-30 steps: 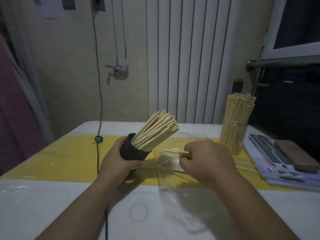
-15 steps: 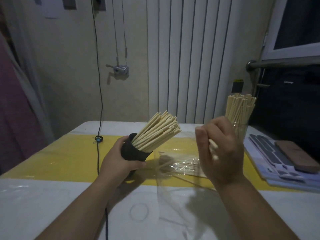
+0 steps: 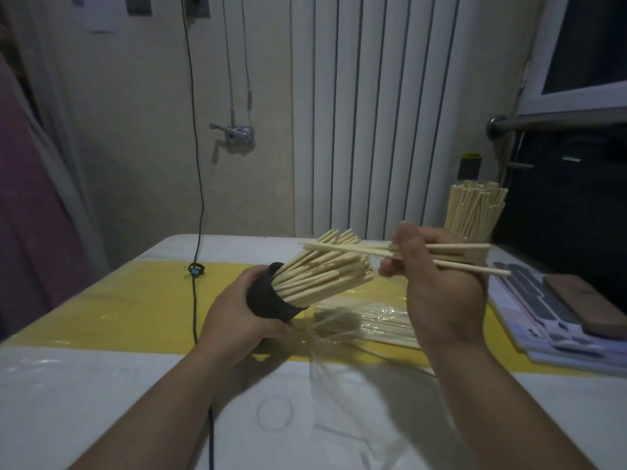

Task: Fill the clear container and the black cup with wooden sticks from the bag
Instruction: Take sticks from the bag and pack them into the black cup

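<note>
A dim room with a pale wall and a white ribbed panel (image 3: pixel 390 113) stands behind a white surface (image 3: pixel 101 385) with a yellow mat (image 3: pixel 135 300) across its middle. A black cable (image 3: pixel 197 164) hangs down the wall onto the mat.

The left hand (image 3: pixel 237 317) is wrapped round the black cup (image 3: pixel 268 300) near the middle of the mat. The cup is tipped so its mouth faces right and away. A dense bundle of wooden sticks (image 3: pixel 325 269) fans out of it. The palm hides the cup's base, so I cannot tell whether it touches the surface.

The right hand (image 3: pixel 437 286) is raised just right of the cup, thumb and curled fingers pinching a few loose sticks (image 3: pixel 346 248), perhaps three, held almost level. Their left ends lie over the tips of the bundle; their right ends jut out past the knuckles.

Below and between the hands lies the clear bag (image 3: pixel 366 320), crumpled, with more sticks flat inside it. Its near edge is hard to trace against the surface.

The clear container (image 3: pixel 481 236) stands far right, well apart from the cup. It is packed with upright sticks, and the right hand covers most of its lower wall. At the right edge, a dark flat case (image 3: pixel 583 310) rests on a stack of printed sheets (image 3: pixel 543 320) that is cut off by the frame.
</note>
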